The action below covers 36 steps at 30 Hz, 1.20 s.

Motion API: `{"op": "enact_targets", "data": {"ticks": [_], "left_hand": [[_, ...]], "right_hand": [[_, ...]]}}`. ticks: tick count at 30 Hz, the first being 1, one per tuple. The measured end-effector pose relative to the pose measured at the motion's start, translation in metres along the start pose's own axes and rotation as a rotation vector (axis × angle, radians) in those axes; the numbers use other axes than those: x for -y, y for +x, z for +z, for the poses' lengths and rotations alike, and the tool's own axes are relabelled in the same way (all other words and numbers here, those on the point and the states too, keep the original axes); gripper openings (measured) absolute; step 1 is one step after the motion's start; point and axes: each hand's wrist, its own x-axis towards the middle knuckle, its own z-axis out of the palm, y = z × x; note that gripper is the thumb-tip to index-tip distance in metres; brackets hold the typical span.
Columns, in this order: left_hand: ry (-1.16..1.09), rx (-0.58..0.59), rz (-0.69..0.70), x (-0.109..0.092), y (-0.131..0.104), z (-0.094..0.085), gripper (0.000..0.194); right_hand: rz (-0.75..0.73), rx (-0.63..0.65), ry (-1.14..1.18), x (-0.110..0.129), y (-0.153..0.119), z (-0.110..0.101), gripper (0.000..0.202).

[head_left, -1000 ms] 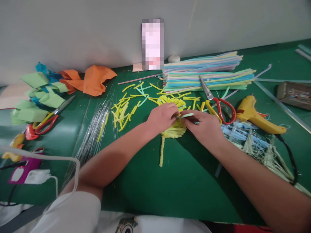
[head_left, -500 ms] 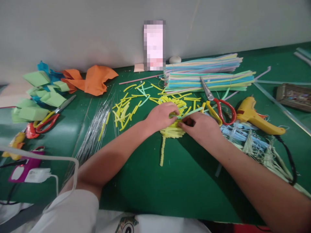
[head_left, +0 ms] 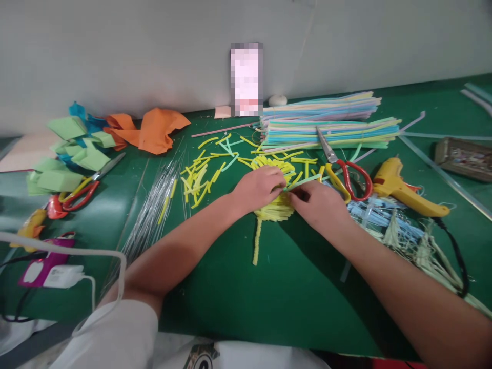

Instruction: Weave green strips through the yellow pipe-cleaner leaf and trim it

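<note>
My left hand (head_left: 262,187) is closed on one end of a pale green pipe cleaner (head_left: 307,180), above a yellow pipe-cleaner piece (head_left: 274,211) with a fuzzy stem (head_left: 256,241) pointing toward me. My right hand (head_left: 321,202) is beside it, thumb and fingers pinched on the same green strip close to the left fingertips. The fingers cover part of the yellow piece. Short cut yellow strips (head_left: 196,179) lie scattered left of and behind my hands.
Red-and-yellow scissors (head_left: 357,179) and a yellow glue gun (head_left: 407,188) lie right of my right hand. Pastel pipe-cleaner bundles (head_left: 330,133) sit behind. Wires (head_left: 149,205), more scissors (head_left: 82,197) and folded green paper (head_left: 59,179) are at left. A phone (head_left: 246,79) leans against the wall.
The view has shifted slightly. My left fingers have closed further over the green strip, and the loop that showed between them is no longer visible. My right hand stays close beside them.
</note>
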Motion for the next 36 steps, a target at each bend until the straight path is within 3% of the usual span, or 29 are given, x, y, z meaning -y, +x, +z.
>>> {"op": "enact_targets", "data": {"ticks": [5,16,26,31,36], "left_hand": [[0.075,0.050,0.002,-0.002,0.000,0.000,0.018],[0.091,-0.003,-0.034,-0.003,-0.002,0.004,0.018],[0.120,-0.039,0.039,-0.001,-0.003,0.005,0.023],[0.166,-0.065,0.054,-0.001,-0.005,0.003,0.023],[0.140,-0.078,0.042,0.000,-0.007,0.003,0.021]], "right_hand": [[-0.008,-0.004,0.011,0.002,-0.001,-0.001,0.025],[-0.074,0.010,0.092,-0.005,0.003,0.000,0.022],[0.009,-0.005,0.091,0.000,0.002,-0.002,0.026],[0.030,0.100,0.257,-0.001,0.006,-0.008,0.036],[0.133,0.154,0.489,-0.004,0.008,-0.009,0.029]]}}
